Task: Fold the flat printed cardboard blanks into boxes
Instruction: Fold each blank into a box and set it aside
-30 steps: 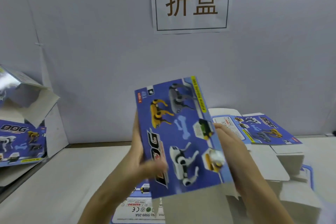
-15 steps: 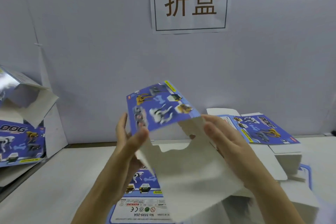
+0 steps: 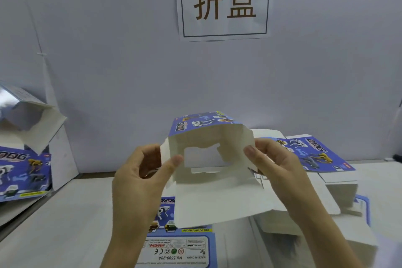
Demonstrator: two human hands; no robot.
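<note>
Cardboard blank (image 3: 217,200) hangs in mid-air above the surface (image 3: 65,213), between my two hands. Its plain white inside is turned toward me and a blue printed panel is folded over on top. I judge it partly opened. The walls stand at an angle and the window cut-out shows in the middle, but the bottom panel hangs loose and no end flap looks tucked. So this one is started, not finished.

My left hand (image 3: 139,172) pinches the left edge, thumb flat on the white face, fingers curled behind. My right hand (image 3: 280,165) pinches the right edge the same way, thumb on the front near the top corner. Both are closed on the card, neither spread wide.

As for what is left, a flat printed blank (image 3: 180,243) lies on the surface right under the held one. More flat blanks (image 3: 313,152) are stacked to the right. At far left, printed cartons (image 3: 21,172) with an open white flap look already shaped, though I cannot tell how complete they are.
</note>
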